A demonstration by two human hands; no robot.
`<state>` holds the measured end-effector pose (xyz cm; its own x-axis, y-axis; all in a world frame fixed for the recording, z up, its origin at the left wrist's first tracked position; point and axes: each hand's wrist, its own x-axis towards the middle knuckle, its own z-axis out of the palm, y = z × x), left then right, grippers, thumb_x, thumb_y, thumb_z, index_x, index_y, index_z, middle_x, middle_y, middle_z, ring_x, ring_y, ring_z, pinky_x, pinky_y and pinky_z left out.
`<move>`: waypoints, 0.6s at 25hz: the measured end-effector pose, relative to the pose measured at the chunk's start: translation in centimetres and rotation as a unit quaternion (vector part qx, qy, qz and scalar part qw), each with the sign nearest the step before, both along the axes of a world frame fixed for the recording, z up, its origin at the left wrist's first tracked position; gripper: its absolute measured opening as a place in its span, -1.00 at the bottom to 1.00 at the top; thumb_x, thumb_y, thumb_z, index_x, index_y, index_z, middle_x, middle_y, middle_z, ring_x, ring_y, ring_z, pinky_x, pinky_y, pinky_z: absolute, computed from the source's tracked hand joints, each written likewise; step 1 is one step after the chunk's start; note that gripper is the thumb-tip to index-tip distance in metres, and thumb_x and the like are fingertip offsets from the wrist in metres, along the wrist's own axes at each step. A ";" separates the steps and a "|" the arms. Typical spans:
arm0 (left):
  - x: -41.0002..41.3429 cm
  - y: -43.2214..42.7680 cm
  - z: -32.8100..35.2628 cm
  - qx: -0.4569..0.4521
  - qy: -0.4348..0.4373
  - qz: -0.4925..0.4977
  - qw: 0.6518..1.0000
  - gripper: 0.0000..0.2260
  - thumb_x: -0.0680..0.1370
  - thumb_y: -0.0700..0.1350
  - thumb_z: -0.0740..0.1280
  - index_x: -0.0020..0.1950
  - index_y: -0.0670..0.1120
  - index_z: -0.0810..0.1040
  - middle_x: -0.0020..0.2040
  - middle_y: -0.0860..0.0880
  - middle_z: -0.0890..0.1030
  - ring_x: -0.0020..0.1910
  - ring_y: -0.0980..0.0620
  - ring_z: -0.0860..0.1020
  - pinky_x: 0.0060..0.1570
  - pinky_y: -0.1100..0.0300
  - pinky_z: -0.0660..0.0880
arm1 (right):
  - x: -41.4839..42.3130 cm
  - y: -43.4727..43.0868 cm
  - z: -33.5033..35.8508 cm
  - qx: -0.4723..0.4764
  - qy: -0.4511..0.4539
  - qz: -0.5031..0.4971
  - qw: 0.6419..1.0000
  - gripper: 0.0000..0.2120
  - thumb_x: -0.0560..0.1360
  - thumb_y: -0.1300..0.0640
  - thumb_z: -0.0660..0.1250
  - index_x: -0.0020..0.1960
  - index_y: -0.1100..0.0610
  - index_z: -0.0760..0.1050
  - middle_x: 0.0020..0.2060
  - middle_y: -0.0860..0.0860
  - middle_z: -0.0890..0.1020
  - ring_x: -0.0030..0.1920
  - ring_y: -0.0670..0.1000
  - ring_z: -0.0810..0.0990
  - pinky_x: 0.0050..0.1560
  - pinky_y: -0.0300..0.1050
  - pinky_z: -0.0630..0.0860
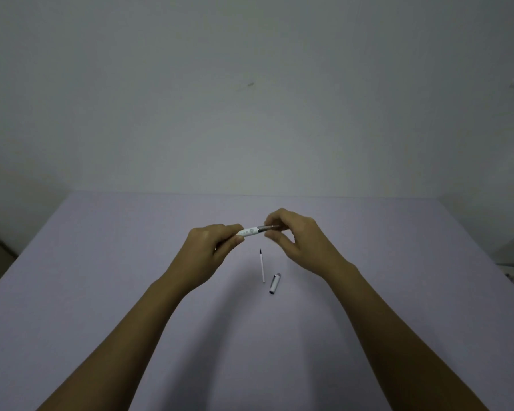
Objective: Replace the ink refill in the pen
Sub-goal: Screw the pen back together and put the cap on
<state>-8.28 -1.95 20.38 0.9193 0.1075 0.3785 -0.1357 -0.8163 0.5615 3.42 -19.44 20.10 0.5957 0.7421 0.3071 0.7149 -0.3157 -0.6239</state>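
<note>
Forearms: both reach in from the near edge of the worktop, nearest the camera, and meet above its middle.
Worktop: pale lilac, bare except for two small parts lying on the camera side of the pen.
Left hand: fingers curled shut around the white barrel end of the pen.
Right hand: thumb and fingertips pinched on the pen's grey metal front section; remaining fingers loosely spread.
Pen, position: held in the air between both hands, above the worktop.
Pen, axis: long axis runs nearly level, left to right, rising slightly toward the right; metal tip end points right, into the right hand.
Cap: lies on the worktop below the pen, toward the camera, open end facing the camera.
Refill: thin white rod just left of the cap, dark tip pointing away, toward the pen; old or new cannot be told.
Risk, rolling: cap and refill are round and loose; a brushing forearm would likely roll them away.
Risk, threads: twisting with the two halves out of line could cross the thread or jam the section.
Risk, drop: a slipping pinch on the smooth metal could drop the section.
</note>
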 end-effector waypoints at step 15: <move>0.0 -0.3 -0.2 0.012 -0.012 0.001 1.000 -0.87 0.54 -0.12 0.29 0.02 -0.09 0.60 -0.48 0.17 0.30 -0.47 0.20 0.33 -0.36 0.45 0.29 | 0.4 -0.1 0.7 -0.047 -0.087 0.024 0.995 -0.83 0.53 0.02 0.26 -0.02 0.10 0.52 -0.18 -0.02 0.61 -0.18 -0.05 0.52 -0.14 -0.14 0.50</move>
<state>-8.30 -2.20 20.20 0.9096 0.1001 0.4031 -0.1474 -0.8296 0.5386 3.85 -19.56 20.82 0.5020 0.7992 0.3307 0.8255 -0.3288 -0.4587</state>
